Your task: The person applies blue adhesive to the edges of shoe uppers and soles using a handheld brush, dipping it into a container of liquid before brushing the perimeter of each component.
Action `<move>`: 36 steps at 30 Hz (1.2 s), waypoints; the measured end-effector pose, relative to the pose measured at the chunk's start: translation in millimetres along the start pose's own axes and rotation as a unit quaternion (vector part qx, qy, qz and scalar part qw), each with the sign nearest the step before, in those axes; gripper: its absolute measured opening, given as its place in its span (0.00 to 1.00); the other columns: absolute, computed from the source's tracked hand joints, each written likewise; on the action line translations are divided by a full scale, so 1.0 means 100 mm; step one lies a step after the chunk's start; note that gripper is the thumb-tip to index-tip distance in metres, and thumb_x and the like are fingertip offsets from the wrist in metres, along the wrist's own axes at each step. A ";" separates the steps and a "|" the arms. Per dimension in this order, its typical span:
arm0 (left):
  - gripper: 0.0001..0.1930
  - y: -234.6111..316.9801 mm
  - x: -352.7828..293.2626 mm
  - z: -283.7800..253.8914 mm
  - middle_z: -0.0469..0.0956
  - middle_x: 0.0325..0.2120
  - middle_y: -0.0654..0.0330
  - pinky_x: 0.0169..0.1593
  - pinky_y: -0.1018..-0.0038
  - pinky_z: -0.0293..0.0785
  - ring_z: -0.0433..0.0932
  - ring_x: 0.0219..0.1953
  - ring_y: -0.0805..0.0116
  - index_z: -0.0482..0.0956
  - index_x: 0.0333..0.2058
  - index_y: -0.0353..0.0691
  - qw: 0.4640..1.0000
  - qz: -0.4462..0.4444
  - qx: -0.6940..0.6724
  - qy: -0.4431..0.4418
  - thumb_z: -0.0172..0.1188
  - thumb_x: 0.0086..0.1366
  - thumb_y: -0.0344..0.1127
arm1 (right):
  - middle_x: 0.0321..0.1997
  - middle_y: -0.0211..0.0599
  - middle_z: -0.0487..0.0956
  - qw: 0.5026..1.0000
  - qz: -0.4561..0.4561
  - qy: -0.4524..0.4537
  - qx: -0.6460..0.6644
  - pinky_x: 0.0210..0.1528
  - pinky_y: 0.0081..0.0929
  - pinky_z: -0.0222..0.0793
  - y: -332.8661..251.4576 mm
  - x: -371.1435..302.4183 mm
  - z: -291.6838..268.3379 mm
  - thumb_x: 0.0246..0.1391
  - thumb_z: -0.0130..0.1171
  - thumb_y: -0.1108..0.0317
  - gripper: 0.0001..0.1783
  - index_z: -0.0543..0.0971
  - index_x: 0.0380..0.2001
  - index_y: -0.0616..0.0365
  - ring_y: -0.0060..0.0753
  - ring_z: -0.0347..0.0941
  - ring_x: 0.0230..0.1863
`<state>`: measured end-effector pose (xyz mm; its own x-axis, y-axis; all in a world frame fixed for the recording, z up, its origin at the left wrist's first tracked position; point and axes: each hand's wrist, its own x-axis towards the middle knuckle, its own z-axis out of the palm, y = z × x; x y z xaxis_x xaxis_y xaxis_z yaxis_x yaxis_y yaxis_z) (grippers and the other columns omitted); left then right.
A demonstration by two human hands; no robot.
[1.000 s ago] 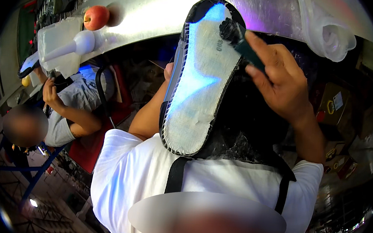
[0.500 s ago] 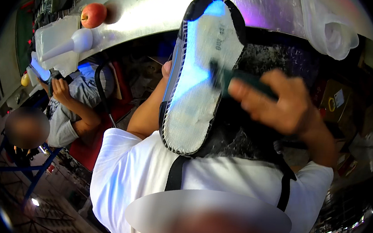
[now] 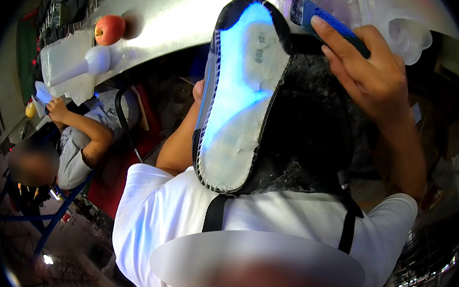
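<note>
Above sole (image 3: 241,98), right hand (image 3: 370,73) lifted gripped brush (image 3: 325,19) off; left hand (image 3: 197,90) holds sole.

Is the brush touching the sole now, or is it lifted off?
Lifted off. The right hand holds the brush up past the toe end of the sole, with its bristle end clear of the sole.

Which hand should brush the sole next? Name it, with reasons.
Right: the right hand grips the blue brush by the sole; the left hand is busy holding that sole.
</note>
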<state>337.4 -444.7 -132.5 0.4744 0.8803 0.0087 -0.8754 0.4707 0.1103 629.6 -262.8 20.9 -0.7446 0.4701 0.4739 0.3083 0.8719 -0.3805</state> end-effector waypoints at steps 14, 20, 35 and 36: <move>0.49 0.12 0.06 -0.03 0.76 0.57 0.49 0.55 0.58 0.80 0.80 0.54 0.52 0.63 0.66 0.33 0.999 -0.003 0.027 -0.019 0.72 0.56 0.59 | 0.37 0.33 0.80 0.767 0.350 0.129 0.522 0.25 0.14 0.68 -0.32 -0.06 -0.11 0.61 0.66 0.72 0.18 0.78 0.52 0.69 0.13 0.69 0.24; 0.49 0.45 0.07 -0.05 0.76 0.56 0.49 0.55 0.59 0.80 0.80 0.54 0.52 0.64 0.66 0.33 0.979 0.046 0.125 0.154 0.73 0.56 0.59 | 0.45 0.42 0.82 0.814 0.265 0.276 0.436 0.31 0.16 0.74 -0.22 -0.36 -0.19 0.51 0.71 0.81 0.19 0.80 0.48 0.67 0.21 0.77 0.33; 0.41 1.21 1.27 1.75 0.82 0.47 0.53 0.55 0.66 0.79 0.83 0.48 0.61 0.73 0.55 0.28 0.498 0.268 0.816 0.122 0.84 0.41 0.28 | 0.30 0.37 0.87 0.839 0.460 0.250 0.146 0.36 0.23 0.80 0.17 -0.51 -0.69 0.56 0.71 0.66 0.13 0.84 0.41 0.63 0.24 0.84 0.32; 0.41 1.18 1.34 1.72 0.82 0.47 0.54 0.56 0.65 0.79 0.83 0.48 0.61 0.74 0.55 0.29 0.472 0.262 0.834 0.112 0.85 0.41 0.28 | 0.30 0.39 0.86 0.861 0.452 0.220 0.072 0.36 0.25 0.80 0.18 -0.48 -0.66 0.56 0.71 0.64 0.14 0.84 0.42 0.62 0.27 0.85 0.32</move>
<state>313.9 -281.5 52.8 0.0485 0.9217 0.3848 0.5135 -0.3534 0.7819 710.3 -261.0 44.1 0.0673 0.9824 0.1740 0.5438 0.1101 -0.8319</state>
